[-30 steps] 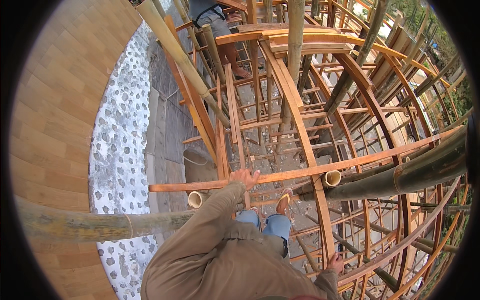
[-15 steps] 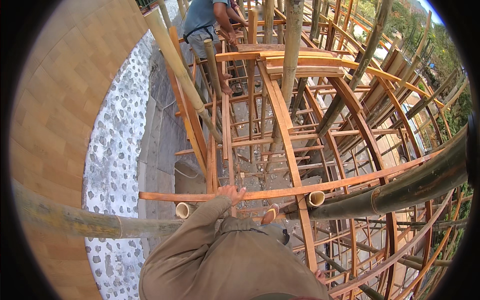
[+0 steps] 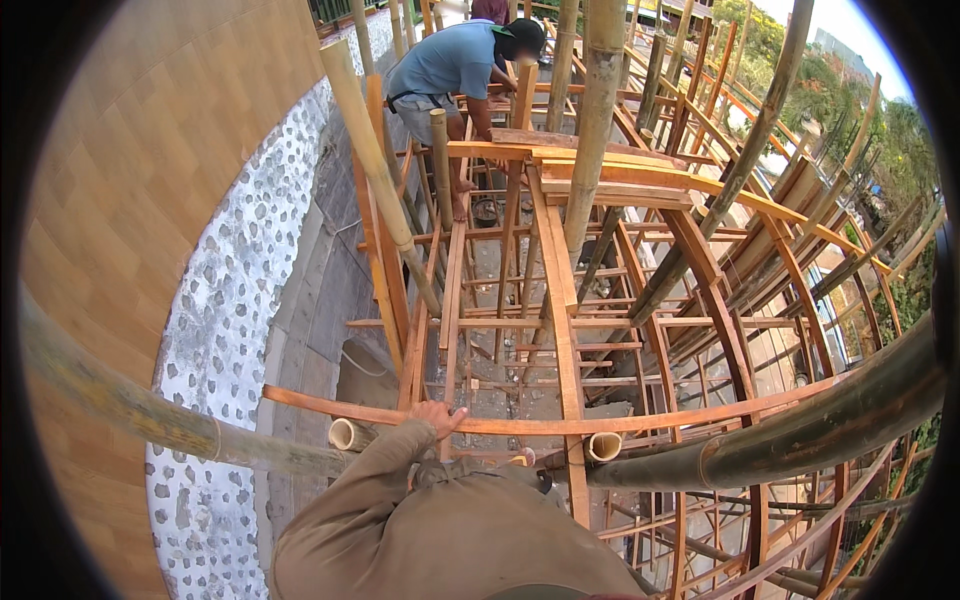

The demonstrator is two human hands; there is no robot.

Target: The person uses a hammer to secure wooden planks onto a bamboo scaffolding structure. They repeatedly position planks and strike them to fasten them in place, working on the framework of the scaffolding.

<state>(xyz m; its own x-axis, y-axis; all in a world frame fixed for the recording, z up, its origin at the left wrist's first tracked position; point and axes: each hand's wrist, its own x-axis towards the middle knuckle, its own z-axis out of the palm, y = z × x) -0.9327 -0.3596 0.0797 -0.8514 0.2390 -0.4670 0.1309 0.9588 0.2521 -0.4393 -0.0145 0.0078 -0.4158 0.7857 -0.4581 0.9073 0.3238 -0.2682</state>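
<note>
My left hand is closed over a long reddish wooden batten, with its fingers on the far side and the thumb pointing right. This batten runs from the white wall at the left toward the thick bamboo at the right. Beneath it passes a long, straight timber pointing away from me. Cut ends of two bamboo poles, one on the left and one on the right, show just below the batten. My right hand does not show; my brown-clothed body covers the lower middle.
A person in a blue shirt bends over the framework ahead. Upright bamboo poles and curved timbers crowd the middle and right. A thick bamboo pole crosses at right. Left stands a dotted white wall. Gaps open between the beams.
My view has tilted up, showing more of the person ahead, who is bent over the timbers. My left hand stays on the batten; my right hand has gone out of sight.
</note>
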